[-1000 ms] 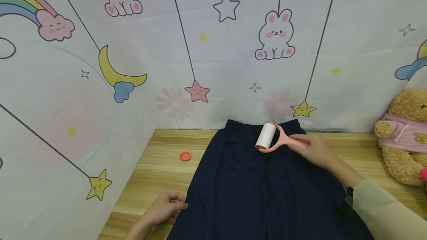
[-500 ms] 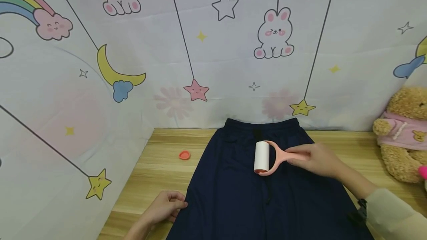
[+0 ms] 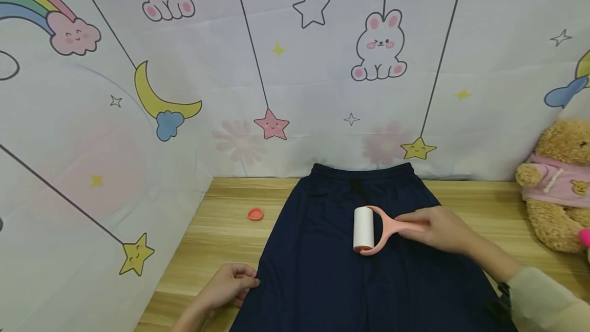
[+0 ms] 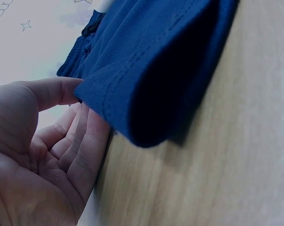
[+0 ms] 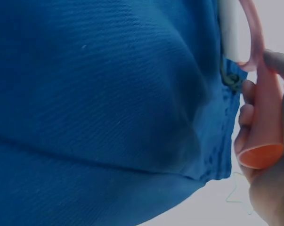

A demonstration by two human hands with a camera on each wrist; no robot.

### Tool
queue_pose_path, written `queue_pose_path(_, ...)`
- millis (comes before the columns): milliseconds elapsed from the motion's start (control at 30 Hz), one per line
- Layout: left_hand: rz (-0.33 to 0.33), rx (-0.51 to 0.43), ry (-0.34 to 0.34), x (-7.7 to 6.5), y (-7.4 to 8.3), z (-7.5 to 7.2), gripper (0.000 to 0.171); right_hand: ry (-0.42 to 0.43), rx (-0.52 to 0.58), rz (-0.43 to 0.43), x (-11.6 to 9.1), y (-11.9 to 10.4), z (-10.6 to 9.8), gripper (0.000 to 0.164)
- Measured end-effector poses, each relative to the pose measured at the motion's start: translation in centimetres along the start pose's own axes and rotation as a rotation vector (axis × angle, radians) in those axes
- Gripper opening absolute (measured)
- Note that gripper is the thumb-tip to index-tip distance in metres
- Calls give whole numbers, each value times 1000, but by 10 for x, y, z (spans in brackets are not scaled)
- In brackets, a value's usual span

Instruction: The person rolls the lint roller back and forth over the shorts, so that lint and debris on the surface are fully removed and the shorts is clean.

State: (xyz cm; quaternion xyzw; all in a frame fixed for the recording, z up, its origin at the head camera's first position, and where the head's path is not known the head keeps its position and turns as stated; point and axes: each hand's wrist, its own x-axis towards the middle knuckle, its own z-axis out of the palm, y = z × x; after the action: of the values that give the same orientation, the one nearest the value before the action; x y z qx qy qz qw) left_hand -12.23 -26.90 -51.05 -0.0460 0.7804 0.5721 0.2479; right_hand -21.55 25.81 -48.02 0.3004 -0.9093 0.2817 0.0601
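Observation:
Navy shorts [image 3: 318, 270] with an elastic waistband lie spread on the wooden table, waistband toward the back wall. In my right hand [image 3: 438, 229] is a lint roller [image 3: 363, 228] with a white roll and a pink handle, its roll over the middle of the shorts below the waistband. The right wrist view shows my fingers curled round the hollow handle [image 5: 266, 113]. My left hand [image 3: 230, 285] pinches the left side edge of the shorts. In the left wrist view the thumb lies on top of the fabric [image 4: 127, 80] near the open leg hem, fingers beneath.
A small orange-red cap [image 3: 255, 214] lies on the wooden table [image 3: 221, 199] left of the shorts. A teddy bear [image 3: 557, 188] in a pink top sits at the right edge. A white cloth backdrop [image 3: 322, 86] with cartoon prints rises behind and at the left.
My right hand has drawn the lint roller from near the waistband down the shorts toward me, and the roll has turned more upright in view. My left hand has stayed at the edge.

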Motion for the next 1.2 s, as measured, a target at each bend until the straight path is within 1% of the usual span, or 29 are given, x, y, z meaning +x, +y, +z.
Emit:
queue_pose_path(100, 1, 1, -1, 0, 0, 0, 18, 0, 3, 0, -3, 2, -2, 30)
queue_pose_path(367, 4, -5, -9, 0, 2, 0, 18, -13, 35, 46, -12, 5, -6, 28)
queue_pose_path(600, -1, 0, -7, 0, 2, 0, 18, -26, 49, 108, -21, 7, -14, 32)
queue_pose_path(833, -11, 5, 1, -1, 3, 1, 18, -22, 62, 161, -35, 18, -19, 34)
queue_pose_path(900, -12, 2, 0, -1, 3, 1, 17, -17, 57, 175, -38, 20, -22, 33)
queue_pose_path(1100, -7, -8, -8, -1, 4, 1, 17, -38, 6, 191, -48, 25, -36, 34)
queue_pose_path(1200, -4, -4, -6, -1, 4, 2, 17, -32, -1, 179, -52, 29, -43, 32)
